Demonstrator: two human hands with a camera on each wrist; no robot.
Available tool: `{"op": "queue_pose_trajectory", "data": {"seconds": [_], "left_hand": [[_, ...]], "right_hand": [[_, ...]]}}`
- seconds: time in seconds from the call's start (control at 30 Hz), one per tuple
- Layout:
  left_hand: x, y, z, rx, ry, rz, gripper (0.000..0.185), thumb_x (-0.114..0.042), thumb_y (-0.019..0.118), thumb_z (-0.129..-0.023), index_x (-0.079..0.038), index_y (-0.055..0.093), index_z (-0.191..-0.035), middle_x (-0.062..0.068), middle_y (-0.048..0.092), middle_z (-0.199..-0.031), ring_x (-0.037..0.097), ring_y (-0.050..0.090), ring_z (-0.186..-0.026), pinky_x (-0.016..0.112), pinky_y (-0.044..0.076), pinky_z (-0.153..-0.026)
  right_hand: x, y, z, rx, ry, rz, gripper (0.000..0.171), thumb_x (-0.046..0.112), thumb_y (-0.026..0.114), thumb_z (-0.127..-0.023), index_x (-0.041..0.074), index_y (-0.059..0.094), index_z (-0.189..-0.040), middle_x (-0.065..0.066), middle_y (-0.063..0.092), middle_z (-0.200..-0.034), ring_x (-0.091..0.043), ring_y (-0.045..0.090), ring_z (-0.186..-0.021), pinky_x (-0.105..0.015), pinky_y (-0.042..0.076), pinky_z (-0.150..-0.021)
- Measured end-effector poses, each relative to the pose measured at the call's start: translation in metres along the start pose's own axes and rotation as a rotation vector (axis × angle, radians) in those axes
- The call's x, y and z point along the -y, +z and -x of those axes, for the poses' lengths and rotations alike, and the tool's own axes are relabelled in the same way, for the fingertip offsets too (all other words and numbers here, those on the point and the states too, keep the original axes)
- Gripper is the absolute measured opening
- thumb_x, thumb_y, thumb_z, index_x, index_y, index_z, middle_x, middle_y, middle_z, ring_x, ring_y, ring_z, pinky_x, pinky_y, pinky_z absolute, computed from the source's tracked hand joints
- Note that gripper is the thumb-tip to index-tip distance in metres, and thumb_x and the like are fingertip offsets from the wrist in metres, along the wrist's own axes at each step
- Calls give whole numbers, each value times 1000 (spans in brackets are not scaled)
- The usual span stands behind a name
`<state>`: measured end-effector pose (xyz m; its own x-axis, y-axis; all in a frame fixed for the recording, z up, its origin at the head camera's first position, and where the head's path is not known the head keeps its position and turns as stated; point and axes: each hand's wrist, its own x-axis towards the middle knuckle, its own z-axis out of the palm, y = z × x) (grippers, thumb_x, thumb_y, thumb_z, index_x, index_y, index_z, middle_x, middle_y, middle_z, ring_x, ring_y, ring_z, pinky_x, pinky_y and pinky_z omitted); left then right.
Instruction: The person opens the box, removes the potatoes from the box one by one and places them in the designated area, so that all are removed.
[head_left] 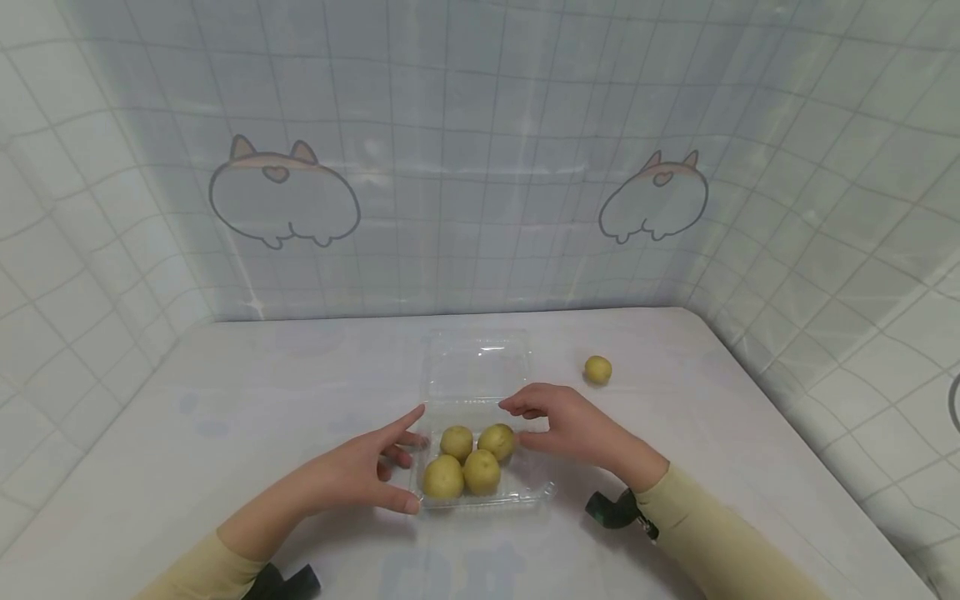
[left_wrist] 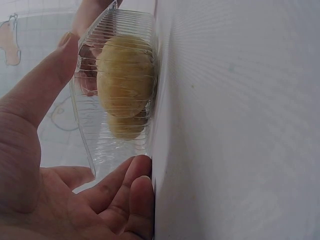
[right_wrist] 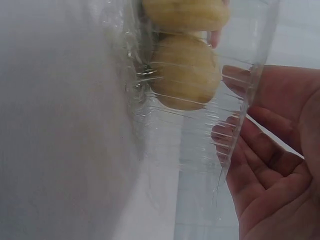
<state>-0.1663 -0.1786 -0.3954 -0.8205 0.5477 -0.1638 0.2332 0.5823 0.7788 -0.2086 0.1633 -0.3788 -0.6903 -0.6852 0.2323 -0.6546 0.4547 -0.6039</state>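
A clear plastic clamshell tray lies on the white table with its lid folded open flat behind it. Several small yellow potatoes sit inside. My left hand lies along the tray's left side, with the index finger at the back corner and the thumb at the front corner. My right hand is at the tray's right side, fingers reaching toward the back rim. The left wrist view has a potato behind the ribbed wall and my left hand spread beside it. The right wrist view has a potato and my right hand, fingers relaxed.
One loose potato lies on the table to the back right of the lid. Tiled walls with cartoon prints close in the table at the back and both sides. A black wrist mount sits at my right sleeve.
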Motion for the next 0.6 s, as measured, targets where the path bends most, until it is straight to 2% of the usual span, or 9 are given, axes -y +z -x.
{"op": "queue_pose_trajectory", "data": {"seconds": [0.17,0.43,0.6], "left_hand": [[-1,0,0,3,-12,1,115,-40,87,-74,-20,15,-160,1,53,-142,18,55,-113,39,47,-88],[-2,0,0,2,0,-8,114,-40,87,-74,-19,15,-160,1,53,-141,18,55,-113,37,48,-87],[-2,0,0,8,-1,-12,114,-40,87,-74,-19,15,-160,0,53,-141,18,55,-112,37,48,-87]], "right_hand": [[3,3,-1,-4,-8,54,39,10,76,-86,4,66,-123,-6,66,-117,-22,64,-103,-29,50,-90],[11,11,-4,52,-9,201,40,20,75,-89,8,67,-126,0,64,-120,-12,59,-110,-30,48,-93],[13,16,-5,73,-19,285,41,23,76,-89,8,67,-126,3,63,-119,-12,58,-111,-29,46,-95]]}}
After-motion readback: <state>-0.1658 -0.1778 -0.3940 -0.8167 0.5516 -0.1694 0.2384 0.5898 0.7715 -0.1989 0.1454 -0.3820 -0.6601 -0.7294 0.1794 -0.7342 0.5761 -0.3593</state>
